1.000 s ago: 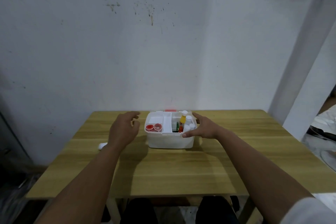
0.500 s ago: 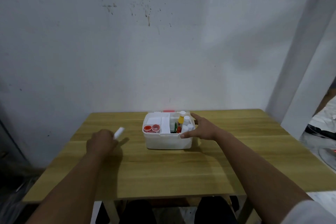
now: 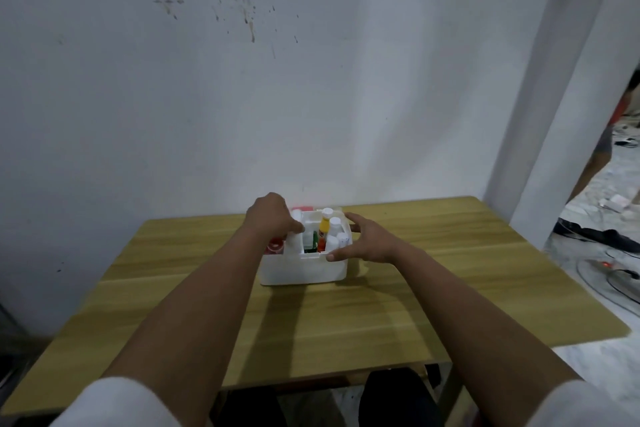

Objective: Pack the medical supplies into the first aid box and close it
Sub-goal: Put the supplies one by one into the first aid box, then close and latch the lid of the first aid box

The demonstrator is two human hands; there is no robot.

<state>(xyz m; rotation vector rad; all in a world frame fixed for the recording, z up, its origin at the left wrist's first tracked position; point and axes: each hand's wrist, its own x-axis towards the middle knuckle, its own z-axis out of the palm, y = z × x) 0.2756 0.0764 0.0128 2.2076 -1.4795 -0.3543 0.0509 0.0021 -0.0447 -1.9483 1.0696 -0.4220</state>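
A white first aid box (image 3: 301, 269) stands open near the far middle of the wooden table (image 3: 398, 305). Inside its right half are a yellow bottle (image 3: 325, 225) with a white cap, several white bottles (image 3: 334, 226) and a small red-capped item (image 3: 321, 245). A red-lidded jar (image 3: 274, 247) shows in the left half. My left hand (image 3: 270, 217) is over the box's left compartment, fingers curled on a small white tube (image 3: 296, 217). My right hand (image 3: 363, 242) rests against the box's right rim, fingers spread, thumb on the front corner.
A white wall runs right behind the table. A white pillar (image 3: 568, 114) stands at the right, with cables and clutter (image 3: 609, 267) on the floor past it. My knees (image 3: 391, 395) are under the table's near edge.
My left hand picked up the white tube from the table at the left and carried it right, over the box's left compartment. My right hand stayed on the box's right side.
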